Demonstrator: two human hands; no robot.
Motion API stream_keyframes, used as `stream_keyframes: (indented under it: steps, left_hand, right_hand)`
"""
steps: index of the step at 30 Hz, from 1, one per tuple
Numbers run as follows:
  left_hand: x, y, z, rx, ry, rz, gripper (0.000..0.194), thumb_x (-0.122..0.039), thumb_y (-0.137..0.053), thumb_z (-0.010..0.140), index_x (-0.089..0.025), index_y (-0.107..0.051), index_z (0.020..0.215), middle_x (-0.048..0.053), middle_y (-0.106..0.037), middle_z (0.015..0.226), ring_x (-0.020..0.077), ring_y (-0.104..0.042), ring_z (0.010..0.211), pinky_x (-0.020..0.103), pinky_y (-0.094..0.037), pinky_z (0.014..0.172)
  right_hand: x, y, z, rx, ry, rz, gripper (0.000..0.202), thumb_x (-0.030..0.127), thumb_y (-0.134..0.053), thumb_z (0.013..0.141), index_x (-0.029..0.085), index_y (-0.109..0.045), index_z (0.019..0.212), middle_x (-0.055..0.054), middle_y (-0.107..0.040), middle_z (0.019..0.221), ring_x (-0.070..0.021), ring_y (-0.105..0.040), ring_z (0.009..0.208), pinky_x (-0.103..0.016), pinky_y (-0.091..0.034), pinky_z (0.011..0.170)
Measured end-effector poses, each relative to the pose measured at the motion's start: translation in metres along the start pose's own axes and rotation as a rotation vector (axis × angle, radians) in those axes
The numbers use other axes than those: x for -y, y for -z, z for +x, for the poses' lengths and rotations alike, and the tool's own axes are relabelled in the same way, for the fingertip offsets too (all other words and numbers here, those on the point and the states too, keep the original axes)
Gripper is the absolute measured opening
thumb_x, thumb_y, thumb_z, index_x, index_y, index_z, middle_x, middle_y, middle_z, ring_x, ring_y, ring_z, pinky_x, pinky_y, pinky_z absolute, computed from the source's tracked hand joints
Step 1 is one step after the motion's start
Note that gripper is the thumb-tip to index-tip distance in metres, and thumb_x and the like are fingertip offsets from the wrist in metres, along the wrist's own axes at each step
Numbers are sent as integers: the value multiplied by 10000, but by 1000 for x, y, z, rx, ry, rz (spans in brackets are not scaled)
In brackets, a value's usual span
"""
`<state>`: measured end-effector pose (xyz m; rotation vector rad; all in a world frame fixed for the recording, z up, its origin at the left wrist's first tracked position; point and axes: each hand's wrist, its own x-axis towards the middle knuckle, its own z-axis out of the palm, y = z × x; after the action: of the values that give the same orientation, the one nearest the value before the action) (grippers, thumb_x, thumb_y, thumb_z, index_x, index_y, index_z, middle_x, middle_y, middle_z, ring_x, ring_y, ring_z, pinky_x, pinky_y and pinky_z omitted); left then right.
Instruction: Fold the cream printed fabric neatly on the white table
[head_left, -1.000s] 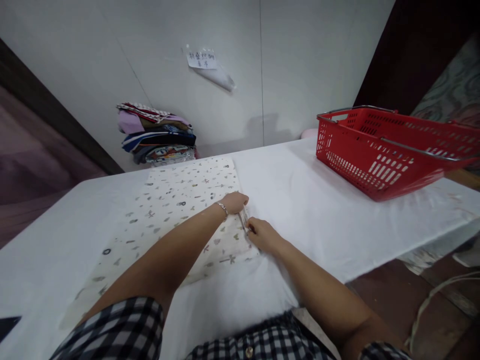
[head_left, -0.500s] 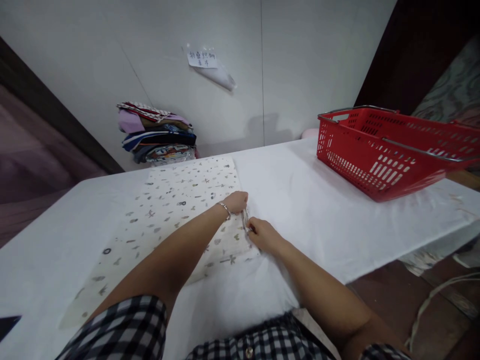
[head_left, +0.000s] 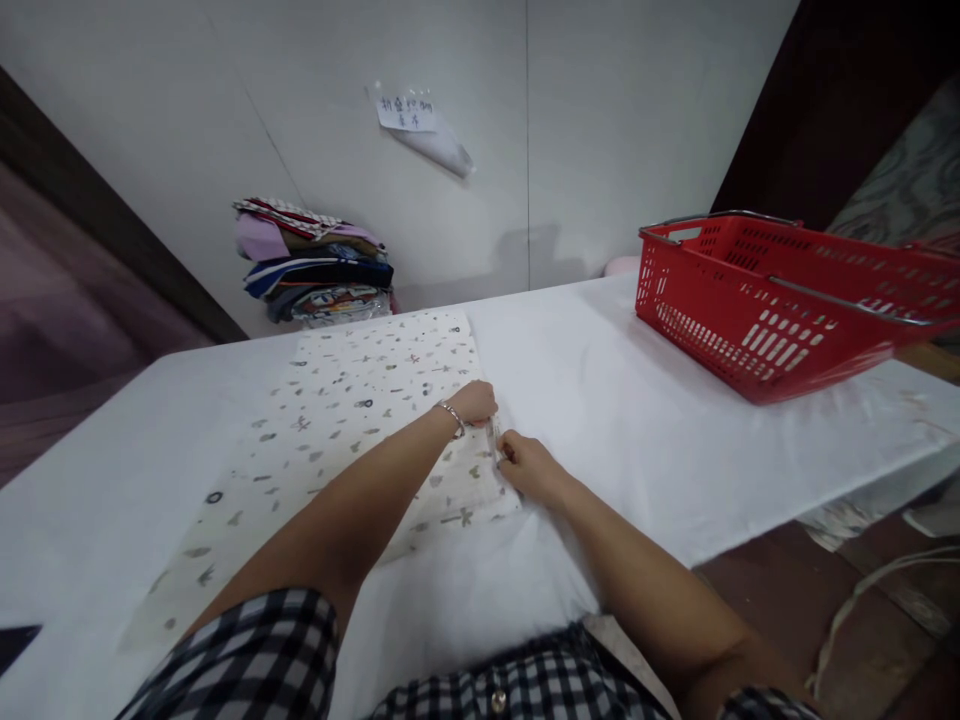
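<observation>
A cream cloth (head_left: 360, 400) printed with small grey and green motifs lies spread on the white-covered table (head_left: 585, 400). At its right edge my left hand (head_left: 474, 403), with a bracelet at the wrist, is closed on the fabric. Just nearer to me, my right hand (head_left: 527, 466) pinches the same edge between thumb and fingers. A short raised strip of the edge runs between both hands. My left forearm crosses over the cloth and hides part of it.
A red plastic basket (head_left: 757, 330) with metal handles stands on the table's right. Folded clothes (head_left: 315, 265) are stacked at the back left by the wall. A paper sign (head_left: 409, 113) hangs on the wall. Something dark (head_left: 15, 645) lies at the left table edge.
The raised strip of cloth edge between my hands has turned and lies flatter. Both hands stay in nearly the same place, still holding the edge.
</observation>
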<state>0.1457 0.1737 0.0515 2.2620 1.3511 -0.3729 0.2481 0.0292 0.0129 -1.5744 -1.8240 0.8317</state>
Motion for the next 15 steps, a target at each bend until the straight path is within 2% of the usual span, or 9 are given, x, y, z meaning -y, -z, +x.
stream_keyframes:
  steps: [5, 10, 15]
  left_hand:
    - [4, -6, 3, -37, 29, -161, 254, -178, -416, 750, -110, -622, 882, 120, -677, 728, 156, -615, 540, 256, -487, 538]
    - [9, -10, -3, -76, 27, -273, 293, -166, -421, 757, -144, -572, 1008, 84, -666, 766, 135, -593, 535, 229, -465, 504]
    - [9, -10, -14, -81, 22, -333, 370, -154, -434, 753, -156, -534, 1109, 46, -644, 710, 126, -571, 532, 218, -451, 512]
  right_hand:
    - [0, 2, -1, 40, -44, 1, 193, 154, -469, 737, 221, -467, 918, 46, -515, 656, -111, -433, 596, -218, -264, 559]
    - [-4, 0, -1, 57, -62, -11, 210, 160, -474, 747, 225, -468, 947, 50, -510, 647, -108, -435, 586, -214, -258, 550]
    - [-4, 0, 0, 67, -80, -42, 226, 156, -477, 751, 221, -477, 967, 48, -504, 643, -107, -426, 583, -214, -248, 545]
